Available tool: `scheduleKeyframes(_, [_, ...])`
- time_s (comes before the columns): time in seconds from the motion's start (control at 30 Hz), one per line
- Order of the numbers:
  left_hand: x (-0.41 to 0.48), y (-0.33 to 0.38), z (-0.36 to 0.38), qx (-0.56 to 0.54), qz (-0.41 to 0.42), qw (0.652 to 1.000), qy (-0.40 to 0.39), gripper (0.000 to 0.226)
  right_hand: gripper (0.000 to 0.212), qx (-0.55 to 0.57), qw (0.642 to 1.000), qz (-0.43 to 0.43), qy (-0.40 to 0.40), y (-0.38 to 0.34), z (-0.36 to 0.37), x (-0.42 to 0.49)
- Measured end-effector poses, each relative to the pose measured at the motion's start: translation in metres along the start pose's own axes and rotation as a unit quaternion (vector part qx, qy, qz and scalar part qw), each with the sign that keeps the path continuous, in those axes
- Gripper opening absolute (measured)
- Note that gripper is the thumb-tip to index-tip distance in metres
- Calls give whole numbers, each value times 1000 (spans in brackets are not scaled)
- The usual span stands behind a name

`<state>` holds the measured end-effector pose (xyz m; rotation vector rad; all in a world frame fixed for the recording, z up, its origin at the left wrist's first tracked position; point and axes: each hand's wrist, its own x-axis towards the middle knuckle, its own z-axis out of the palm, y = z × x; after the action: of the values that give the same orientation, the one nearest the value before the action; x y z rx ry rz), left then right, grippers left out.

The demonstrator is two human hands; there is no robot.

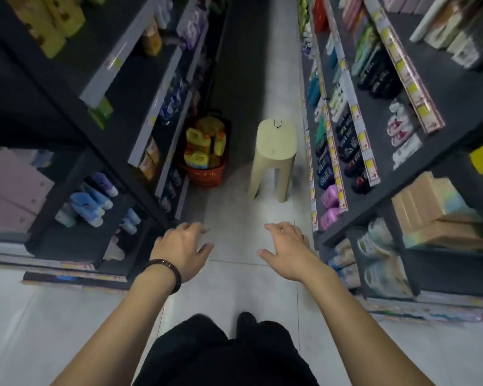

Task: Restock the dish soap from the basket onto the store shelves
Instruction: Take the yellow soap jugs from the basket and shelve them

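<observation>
1. Closest to my feed, at the bottom edge, dark trousers (223,355) fill the middle, with one dark shoe (246,320) poking out ahead of them.
2. On my left I see tall black shelves (95,37) running down the aisle, stocked with yellow, purple and blue packs and bottles.
3. On my right, a second run of black shelving (444,87) carries dark bottles, pink bottles and boxes, with yellow price tags along its edges.
4. Between the two runs lies the pale tiled floor (234,207).
5. I see a beige plastic stool (275,151) standing upright on the floor, close to the right-hand shelving.
6. I see the red basket (205,174) on the floor against the foot of the left shelves, just left of the stool and well ahead of the hands.
7. The dish soap (197,137), in yellow jugs, sits packed inside the basket.
8. The left hand (183,247) hangs over the floor, palm down, fingers spread and loose, gripping nothing.
9. The right hand (289,250) mirrors it, fingers spread and empty.
10. A dark bracelet (168,270) circles the left wrist.
</observation>
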<state>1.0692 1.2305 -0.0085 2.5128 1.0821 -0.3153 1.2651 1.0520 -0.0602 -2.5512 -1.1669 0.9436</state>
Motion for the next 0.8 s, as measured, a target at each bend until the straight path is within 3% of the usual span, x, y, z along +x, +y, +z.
scheduleKeyframes(0.37, [257, -25, -66, -46, 2, 999, -14, 43, 73, -26, 999, 32, -12, -27, -114, 213])
scheduleKeyframes(0.6, [386, -19, -115, -32, 25, 998, -57, 45, 73, -20, 999, 48, -3, -37, -175, 316])
scheduleKeyframes(0.8, [477, -5, -142, -36, 8, 998, -46, 40, 73, -12, 999, 33, -5, -30, -231, 417])
